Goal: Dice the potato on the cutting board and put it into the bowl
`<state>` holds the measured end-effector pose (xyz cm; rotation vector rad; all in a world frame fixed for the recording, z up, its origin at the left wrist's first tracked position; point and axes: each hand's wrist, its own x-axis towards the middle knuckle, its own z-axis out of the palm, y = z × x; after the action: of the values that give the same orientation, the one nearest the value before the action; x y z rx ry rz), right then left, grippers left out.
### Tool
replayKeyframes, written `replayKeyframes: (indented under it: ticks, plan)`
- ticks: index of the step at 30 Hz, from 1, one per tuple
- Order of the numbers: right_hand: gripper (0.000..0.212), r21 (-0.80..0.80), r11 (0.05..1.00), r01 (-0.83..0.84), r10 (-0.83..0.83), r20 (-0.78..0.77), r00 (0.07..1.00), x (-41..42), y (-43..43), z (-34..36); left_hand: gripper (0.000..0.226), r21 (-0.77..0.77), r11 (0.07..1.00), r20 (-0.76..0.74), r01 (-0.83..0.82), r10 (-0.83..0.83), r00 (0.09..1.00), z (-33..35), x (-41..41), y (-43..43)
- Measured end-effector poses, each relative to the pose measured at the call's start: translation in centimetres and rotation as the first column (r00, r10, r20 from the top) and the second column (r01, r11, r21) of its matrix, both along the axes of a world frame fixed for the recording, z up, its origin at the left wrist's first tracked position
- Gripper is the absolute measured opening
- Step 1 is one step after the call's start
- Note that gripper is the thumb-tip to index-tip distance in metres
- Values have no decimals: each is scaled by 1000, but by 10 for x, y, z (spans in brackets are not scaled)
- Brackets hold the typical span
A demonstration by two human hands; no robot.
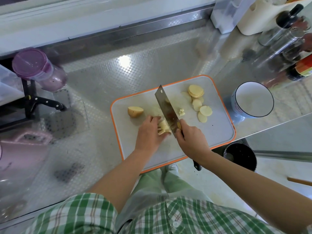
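- The right hand (190, 141) is wrapping round the cleaver (166, 108) handle and hiding most of it; only the dark butt is showing below the wrist.
- The left hand (148, 132) is curling its fingers over the potato strips (163, 128) at the board's 6 o'clock, pinning them. Its fingertips are lying partly out of sight behind the strips.
- The flat steel blade is standing just beside these strips, its tip pointing to 11 o'clock; the edge contact is not showing.
- The grey, orange-rimmed cutting board (211, 132) is overhanging the counter edge.
- A skin-on potato end (135, 111) is lying at 9 o'clock and stacked round slices (195, 91) at 1 o'clock. Loose slices (205, 110) are lying at 3 o'clock, with a few small dice (181, 112) near the centre.
- The white, dark-rimmed bowl (249, 98) is standing off the board at 3 o'clock.
- The bottles at the frame's 2 o'clock are blurring beyond reading.
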<state>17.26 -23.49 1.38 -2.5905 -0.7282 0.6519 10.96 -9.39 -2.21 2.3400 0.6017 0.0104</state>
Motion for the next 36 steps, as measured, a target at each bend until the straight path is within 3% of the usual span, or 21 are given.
replayKeyframes:
  ticks: [7, 25, 31, 36]
  plan:
    - [11, -43, 998, -42, 42, -7, 999, -6, 4, 5, 23, 65, 998, -11, 11, -10, 1000, -1, -1, 4]
    - [8, -159, 976, -151, 153, 1, 988, -6, 9, -5, 6, -7, 1000, 7, -8, 8, 1000, -1, 4, 4]
    - [10, -107, 992, -60, 63, 33, 997, -9, 9, -15, 11, 10, 1000, 14, -7, 6, 1000, -3, 2, 5]
    - [10, -14, 1000, -6, 6, -5, 1000, 1, 12, -7, 32, 7, 1000, 19, 17, -17, 1000, -1, -4, 9]
